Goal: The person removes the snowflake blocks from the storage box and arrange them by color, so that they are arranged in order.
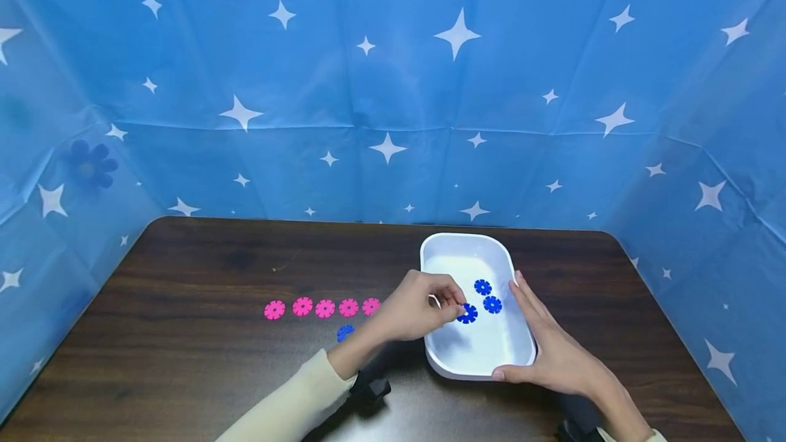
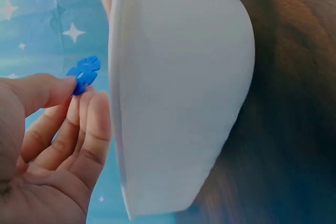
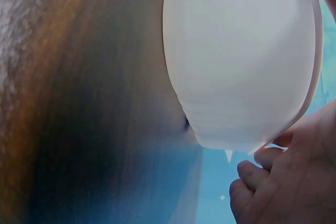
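Note:
A blue notched plastic disc [image 1: 469, 314] is pinched between the thumb and fingertips of my left hand [image 1: 424, 307], over the left side of the white plastic tray [image 1: 482, 353]. In the left wrist view the blue disc [image 2: 84, 72] is tilted beside the tray's rim. Two more blue discs, an upper one [image 1: 482, 287] and a lower one [image 1: 492, 304], lie inside the tray. My right hand [image 1: 555, 353] grips the tray's near right corner, thumb at the near rim and fingers along the right side. In the right wrist view the tray wall [image 3: 241, 51] hides the inside.
Several pink notched discs [image 1: 325, 309] lie in a row on the dark wooden table [image 1: 184, 360], left of the tray. Below them is a blue disc [image 1: 345, 333], partly covered by my left forearm. A blue starred cloth [image 1: 393, 87] stands behind the table and along its sides.

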A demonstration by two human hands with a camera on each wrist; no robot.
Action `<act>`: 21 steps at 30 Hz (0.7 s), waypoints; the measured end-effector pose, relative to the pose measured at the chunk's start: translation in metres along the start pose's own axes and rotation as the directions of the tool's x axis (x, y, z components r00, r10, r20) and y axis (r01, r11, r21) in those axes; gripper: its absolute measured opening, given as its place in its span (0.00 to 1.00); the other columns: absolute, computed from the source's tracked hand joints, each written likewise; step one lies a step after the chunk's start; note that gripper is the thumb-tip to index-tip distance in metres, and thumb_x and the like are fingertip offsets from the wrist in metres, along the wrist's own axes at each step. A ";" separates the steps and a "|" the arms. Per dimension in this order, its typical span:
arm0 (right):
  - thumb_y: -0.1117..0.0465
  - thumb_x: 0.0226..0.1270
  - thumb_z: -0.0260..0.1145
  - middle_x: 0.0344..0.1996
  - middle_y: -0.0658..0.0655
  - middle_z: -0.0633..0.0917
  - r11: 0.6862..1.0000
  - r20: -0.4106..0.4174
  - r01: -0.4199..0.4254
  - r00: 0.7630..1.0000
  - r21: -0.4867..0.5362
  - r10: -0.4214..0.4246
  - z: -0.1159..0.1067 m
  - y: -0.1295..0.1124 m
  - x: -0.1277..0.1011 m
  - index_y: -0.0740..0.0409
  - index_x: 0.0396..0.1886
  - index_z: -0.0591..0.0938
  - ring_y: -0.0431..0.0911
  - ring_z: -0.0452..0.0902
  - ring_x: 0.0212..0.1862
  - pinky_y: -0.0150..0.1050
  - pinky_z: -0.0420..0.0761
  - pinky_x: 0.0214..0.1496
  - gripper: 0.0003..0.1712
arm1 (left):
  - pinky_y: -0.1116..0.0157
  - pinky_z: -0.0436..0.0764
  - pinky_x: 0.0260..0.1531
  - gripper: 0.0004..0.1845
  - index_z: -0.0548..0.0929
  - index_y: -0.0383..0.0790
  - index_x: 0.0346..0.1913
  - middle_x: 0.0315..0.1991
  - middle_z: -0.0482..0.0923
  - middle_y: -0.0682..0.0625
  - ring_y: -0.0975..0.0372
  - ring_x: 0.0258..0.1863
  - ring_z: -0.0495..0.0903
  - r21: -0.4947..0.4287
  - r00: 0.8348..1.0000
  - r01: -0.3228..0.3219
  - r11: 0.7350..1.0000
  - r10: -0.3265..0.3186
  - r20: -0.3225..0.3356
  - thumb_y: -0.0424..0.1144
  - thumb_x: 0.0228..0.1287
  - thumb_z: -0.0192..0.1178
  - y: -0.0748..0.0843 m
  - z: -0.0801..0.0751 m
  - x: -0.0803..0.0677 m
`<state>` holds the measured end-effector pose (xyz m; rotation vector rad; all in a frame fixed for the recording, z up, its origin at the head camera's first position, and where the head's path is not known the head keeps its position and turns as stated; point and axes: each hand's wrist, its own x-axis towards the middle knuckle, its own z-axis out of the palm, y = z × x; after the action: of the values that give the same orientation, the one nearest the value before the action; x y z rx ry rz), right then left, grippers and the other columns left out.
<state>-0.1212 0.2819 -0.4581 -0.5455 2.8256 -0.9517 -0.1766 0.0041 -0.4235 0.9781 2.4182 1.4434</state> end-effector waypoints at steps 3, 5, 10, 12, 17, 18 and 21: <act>0.37 0.45 0.83 0.85 0.58 0.36 1.000 0.004 -0.007 1.000 -0.003 0.007 0.000 0.000 0.000 0.43 0.85 0.39 0.69 0.43 0.81 0.75 0.63 0.69 0.79 | 0.70 0.82 0.28 0.02 0.87 0.38 0.39 0.30 0.84 0.52 0.68 0.27 0.79 -0.060 0.999 0.015 0.998 -0.018 -0.040 0.32 0.68 0.66 -0.001 -0.006 -0.008; 0.37 0.45 0.83 0.85 0.57 0.36 1.000 0.007 -0.011 1.000 -0.002 0.011 -0.001 0.000 0.001 0.42 0.85 0.39 0.69 0.42 0.81 0.75 0.63 0.69 0.79 | 0.68 0.84 0.27 0.02 0.87 0.37 0.39 0.30 0.84 0.51 0.67 0.26 0.80 -0.105 0.997 0.036 0.994 -0.042 -0.061 0.32 0.68 0.66 -0.003 -0.011 -0.013; 0.37 0.45 0.83 0.85 0.56 0.35 1.000 0.009 -0.019 1.000 0.004 0.019 -0.001 0.001 0.001 0.41 0.85 0.38 0.69 0.42 0.81 0.77 0.61 0.69 0.79 | 0.59 0.87 0.29 0.03 0.86 0.37 0.41 0.32 0.85 0.47 0.62 0.26 0.82 -0.179 0.987 0.093 0.979 -0.114 -0.110 0.33 0.68 0.67 -0.009 -0.026 -0.027; 0.37 0.45 0.83 0.85 0.56 0.35 1.000 0.009 -0.019 1.000 0.008 0.019 -0.001 0.002 0.001 0.41 0.85 0.38 0.70 0.41 0.81 0.77 0.61 0.68 0.79 | 0.54 0.87 0.31 0.02 0.86 0.39 0.41 0.32 0.86 0.45 0.58 0.25 0.84 -0.191 0.982 0.105 0.976 -0.131 -0.132 0.33 0.68 0.66 -0.014 -0.033 -0.034; 0.38 0.45 0.83 0.85 0.56 0.35 1.000 0.012 -0.024 1.000 0.019 0.024 -0.001 0.002 0.000 0.40 0.85 0.38 0.70 0.41 0.81 0.77 0.62 0.68 0.79 | 0.51 0.87 0.32 0.02 0.87 0.41 0.41 0.33 0.86 0.37 0.54 0.26 0.86 -0.213 0.966 0.146 0.966 -0.186 -0.180 0.35 0.68 0.67 -0.028 -0.049 -0.051; 0.38 0.45 0.83 0.85 0.55 0.34 0.999 0.014 -0.026 1.000 0.021 0.026 -0.001 0.002 0.000 0.40 0.85 0.37 0.70 0.41 0.81 0.77 0.62 0.67 0.79 | 0.52 0.88 0.32 0.02 0.87 0.42 0.41 0.34 0.86 0.36 0.54 0.26 0.86 -0.218 0.962 0.159 0.963 -0.201 -0.187 0.35 0.68 0.67 -0.031 -0.052 -0.055; 0.38 0.45 0.83 0.85 0.56 0.35 0.999 0.015 -0.029 0.999 0.022 0.029 -0.001 0.002 0.000 0.39 0.85 0.37 0.71 0.42 0.81 0.78 0.63 0.67 0.79 | 0.52 0.88 0.34 0.04 0.87 0.41 0.42 0.34 0.86 0.36 0.56 0.27 0.86 -0.231 0.945 0.207 0.951 -0.255 -0.205 0.37 0.69 0.67 -0.039 -0.061 -0.067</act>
<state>-0.1217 0.2835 -0.4585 -0.5052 2.7983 -0.9689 -0.1697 -0.0933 -0.4366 0.4822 2.3727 1.7584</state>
